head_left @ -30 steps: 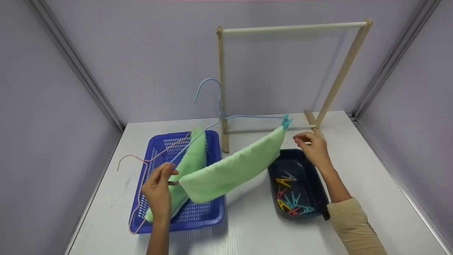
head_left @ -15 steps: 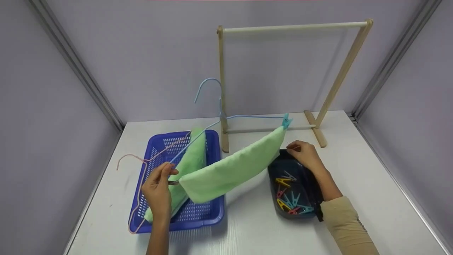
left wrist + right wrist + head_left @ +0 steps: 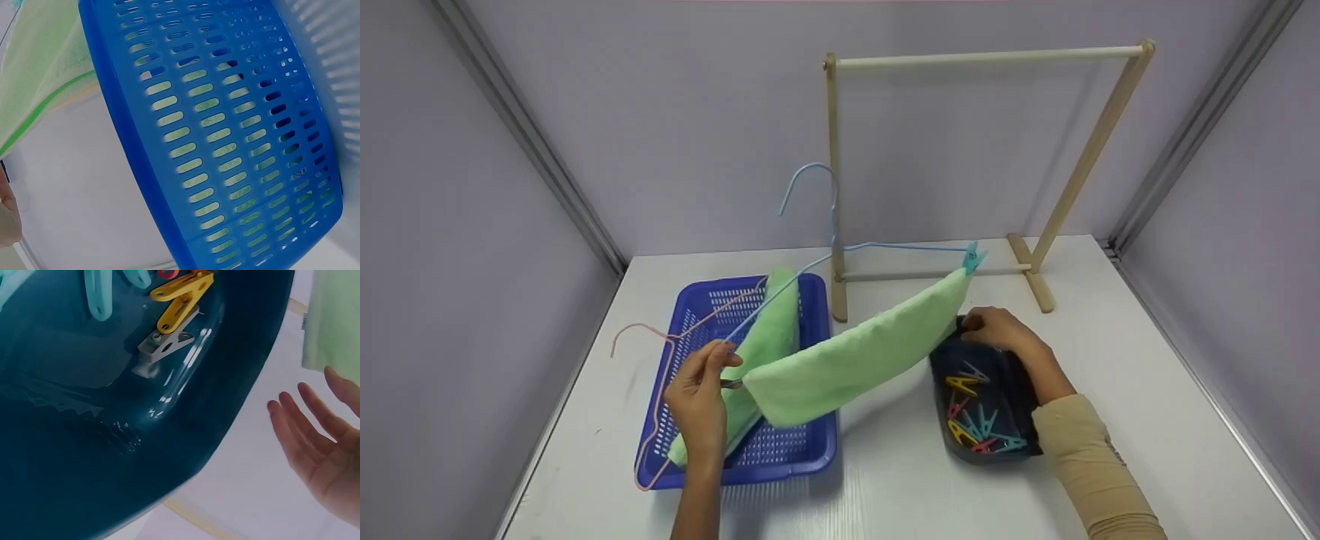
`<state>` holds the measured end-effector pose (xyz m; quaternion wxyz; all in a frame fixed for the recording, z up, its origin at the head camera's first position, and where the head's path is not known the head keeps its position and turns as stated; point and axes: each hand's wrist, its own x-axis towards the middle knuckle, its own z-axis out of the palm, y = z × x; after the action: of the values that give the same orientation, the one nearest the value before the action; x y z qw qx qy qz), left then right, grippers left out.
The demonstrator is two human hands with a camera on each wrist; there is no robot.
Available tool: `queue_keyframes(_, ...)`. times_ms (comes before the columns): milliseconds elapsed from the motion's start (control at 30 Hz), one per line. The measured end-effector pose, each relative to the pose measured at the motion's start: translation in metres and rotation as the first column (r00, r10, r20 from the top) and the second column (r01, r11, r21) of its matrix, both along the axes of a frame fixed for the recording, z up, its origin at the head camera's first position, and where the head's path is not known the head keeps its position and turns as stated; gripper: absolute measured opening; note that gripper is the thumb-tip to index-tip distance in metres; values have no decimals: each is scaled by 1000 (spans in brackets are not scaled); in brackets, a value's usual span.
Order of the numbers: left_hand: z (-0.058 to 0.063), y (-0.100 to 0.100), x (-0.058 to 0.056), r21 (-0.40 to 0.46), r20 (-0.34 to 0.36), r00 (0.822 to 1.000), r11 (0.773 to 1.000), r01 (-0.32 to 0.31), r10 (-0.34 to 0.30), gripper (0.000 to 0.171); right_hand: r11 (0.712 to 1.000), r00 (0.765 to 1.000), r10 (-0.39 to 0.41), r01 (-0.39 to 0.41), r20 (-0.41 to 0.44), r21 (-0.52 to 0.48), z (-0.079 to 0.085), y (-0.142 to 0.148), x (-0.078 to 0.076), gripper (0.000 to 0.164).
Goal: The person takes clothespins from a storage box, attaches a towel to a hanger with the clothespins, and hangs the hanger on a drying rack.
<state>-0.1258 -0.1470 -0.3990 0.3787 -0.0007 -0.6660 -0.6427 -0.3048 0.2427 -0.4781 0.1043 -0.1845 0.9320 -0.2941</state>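
My left hand [image 3: 697, 401] pinches the left end of a blue wire hanger [image 3: 781, 289], its hook upward. From the hanger slants a folded green towel [image 3: 859, 356], held at its upper right corner by a teal clothespin [image 3: 973, 259]. A small grey clip-like piece [image 3: 731, 383] shows between my left fingers and the towel's left end. Over the far end of a dark tub [image 3: 943, 390] hovers my right hand [image 3: 1005, 330]; in the right wrist view its fingers are spread, holding nothing. Several clothespins lie in the tub, including a yellow one [image 3: 183, 301] and a grey one [image 3: 163, 346].
A blue basket [image 3: 821, 442] stands at the left, with another green towel [image 3: 780, 322] in it and a pink hanger [image 3: 664, 375] across it. Behind, a wooden rack [image 3: 836, 187] with a white top bar [image 3: 990, 58] stands on the white table.
My right hand has moved from beside the towel's clipped corner leftward and down over the tub. The left hand, hanger and towel have hardly moved.
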Motion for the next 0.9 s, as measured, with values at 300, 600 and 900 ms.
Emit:
queue_keyframes(300, 1, 2, -1, 1, -20, 1000, 1000, 9, -9, 13, 976, 983, 6, -46, 185, 212, -7, -3, -12, 36)
queue_keyframes(600, -17, -5, -12, 34, -28, 999, 999, 20, -19, 12, 915, 953, -86, -39, 289, 401, -12, -9, -19, 51)
queue_keyframes(900, -4, 0, -5, 6, -25, 999, 1000, 29, -28, 13, 864, 959, -28, -119, 283, 489, -17, -13, -24, 23)
